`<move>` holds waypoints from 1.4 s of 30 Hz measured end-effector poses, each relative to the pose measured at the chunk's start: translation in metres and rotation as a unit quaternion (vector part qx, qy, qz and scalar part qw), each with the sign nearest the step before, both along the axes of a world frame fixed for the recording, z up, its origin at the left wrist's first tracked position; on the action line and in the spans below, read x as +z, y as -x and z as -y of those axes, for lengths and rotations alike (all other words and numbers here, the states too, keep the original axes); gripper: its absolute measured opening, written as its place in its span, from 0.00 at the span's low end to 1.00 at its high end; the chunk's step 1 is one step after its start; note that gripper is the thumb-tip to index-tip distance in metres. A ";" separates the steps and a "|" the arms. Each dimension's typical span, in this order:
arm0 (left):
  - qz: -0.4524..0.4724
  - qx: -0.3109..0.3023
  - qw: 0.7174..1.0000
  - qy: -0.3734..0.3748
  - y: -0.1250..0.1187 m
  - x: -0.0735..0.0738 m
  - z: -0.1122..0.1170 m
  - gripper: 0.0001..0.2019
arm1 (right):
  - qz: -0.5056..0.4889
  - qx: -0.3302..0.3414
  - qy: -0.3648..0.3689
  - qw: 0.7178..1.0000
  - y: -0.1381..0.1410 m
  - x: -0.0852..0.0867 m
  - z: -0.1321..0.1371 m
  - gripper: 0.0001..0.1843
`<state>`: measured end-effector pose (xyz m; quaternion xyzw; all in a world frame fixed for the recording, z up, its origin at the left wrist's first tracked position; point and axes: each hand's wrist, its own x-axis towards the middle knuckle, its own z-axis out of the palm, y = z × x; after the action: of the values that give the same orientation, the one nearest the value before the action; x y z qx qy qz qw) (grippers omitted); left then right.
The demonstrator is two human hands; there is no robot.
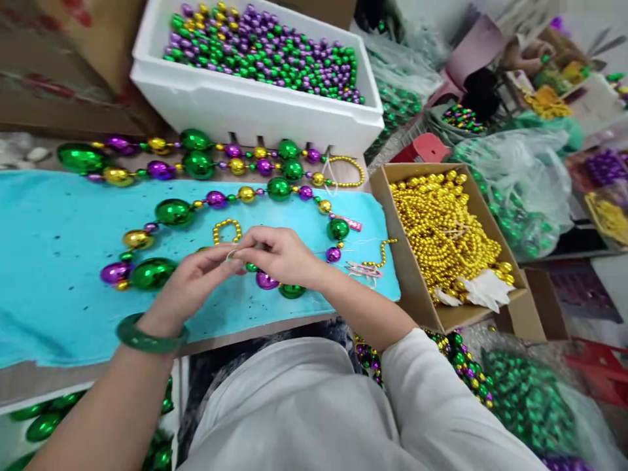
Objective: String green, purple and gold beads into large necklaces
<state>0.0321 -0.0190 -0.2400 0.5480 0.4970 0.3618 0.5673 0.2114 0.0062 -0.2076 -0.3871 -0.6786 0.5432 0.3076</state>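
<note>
My left hand (193,278) and my right hand (284,258) meet over the blue cloth (78,229), fingers pinched together. A thin pale thread (231,254) shows at the fingertips of both. Partly beneath the hands lies a bead necklace (175,212) of large green, purple and gold shiny beads, laid out in a loop. Just behind my fingers is a small curl of gold beads (226,222). Right of the hands, small scissors or snips (363,269) lie beside a short gold bead strand (385,252). A green bangle (147,335) circles my left wrist.
Another strand of large beads (199,163) lies behind the cloth, before a white foam box (255,98) full of small beads. On the right stands a cardboard box (417,301) of gold bead strands. Bagged green beads (515,190) and another person's hand (532,55) are farther right.
</note>
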 end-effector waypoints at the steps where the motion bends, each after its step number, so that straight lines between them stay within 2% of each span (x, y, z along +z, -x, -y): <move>1: -0.031 -0.023 0.999 -0.017 -0.001 0.006 -0.002 0.11 | 0.000 -0.003 -0.008 1.000 -0.003 0.006 0.001 0.07; 4: -0.101 -0.067 0.990 -0.067 -0.010 0.029 -0.008 0.12 | -0.011 -0.014 -0.024 1.000 -0.011 0.020 0.004 0.06; 7: -0.122 -0.134 0.982 -0.054 -0.025 0.045 -0.013 0.12 | -0.041 -0.042 -0.041 0.997 -0.023 0.032 0.004 0.05; 10: -0.126 -0.180 0.975 -0.023 -0.038 0.050 -0.014 0.11 | -0.029 -0.066 -0.077 0.994 -0.050 0.039 0.004 0.06; 13: -0.149 -0.178 0.972 -0.034 -0.046 0.049 -0.013 0.13 | 0.094 -0.134 -0.126 0.979 -0.098 0.036 0.015 0.03; 14: -0.160 -0.172 0.971 -0.040 -0.047 0.048 -0.013 0.13 | 0.175 -0.168 -0.131 0.961 -0.117 0.031 0.022 0.03; 16: -0.179 -0.156 0.970 -0.049 -0.047 0.045 -0.013 0.13 | 0.387 -0.209 -0.101 0.892 -0.153 0.016 0.040 0.03; 18: -0.190 -0.141 0.970 -0.055 -0.046 0.043 -0.013 0.12 | 0.549 -0.177 -0.052 0.815 -0.180 -0.007 0.060 0.05; 20: -0.186 -0.143 0.971 -0.045 -0.044 0.043 -0.014 0.12 | 0.608 -0.119 -0.069 0.782 -0.195 -0.030 0.077 0.08; 23: -0.150 -0.150 0.977 0.001 -0.043 0.045 -0.015 0.12 | 0.627 -0.098 -0.122 0.763 -0.203 -0.051 0.092 0.12; 25: -0.116 -0.130 0.984 0.037 -0.043 0.046 -0.016 0.11 | 0.611 -0.111 -0.141 0.771 -0.209 -0.056 0.096 0.12; 26: -0.099 -0.117 0.987 0.052 -0.043 0.046 -0.016 0.11 | 0.590 -0.133 -0.142 0.784 -0.213 -0.056 0.096 0.11; 28: -0.072 -0.099 0.990 0.073 -0.044 0.045 -0.016 0.11 | 0.509 -0.211 -0.122 0.826 -0.222 -0.055 0.097 0.08; 31: -0.055 -0.097 0.990 0.083 -0.045 0.040 -0.016 0.10 | 0.287 -0.337 -0.065 0.894 -0.223 -0.049 0.096 0.08; 33: -0.048 -0.094 0.991 0.083 -0.045 0.036 -0.016 0.10 | 0.138 -0.370 -0.033 0.918 -0.210 -0.042 0.094 0.09; 35: -0.039 -0.086 0.992 0.080 -0.046 0.034 -0.016 0.10 | 0.053 -0.360 -0.011 0.931 -0.190 -0.032 0.090 0.10; 37: -0.032 -0.082 0.993 0.080 -0.047 0.033 -0.015 0.10 | 0.026 -0.321 0.001 0.947 -0.166 -0.024 0.083 0.10; 39: -0.024 -0.081 0.993 0.084 -0.048 0.033 -0.013 0.11 | 0.017 -0.257 0.020 0.966 -0.143 -0.020 0.074 0.11; 42: -0.008 -0.083 0.993 0.087 -0.049 0.032 -0.011 0.12 | 0.009 -0.146 0.071 0.987 -0.115 -0.024 0.060 0.15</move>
<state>0.0808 -0.0076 -0.2082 0.5385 0.4842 0.2642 0.6370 0.3261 -0.0542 -0.2311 -0.5081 -0.5770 0.5356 0.3494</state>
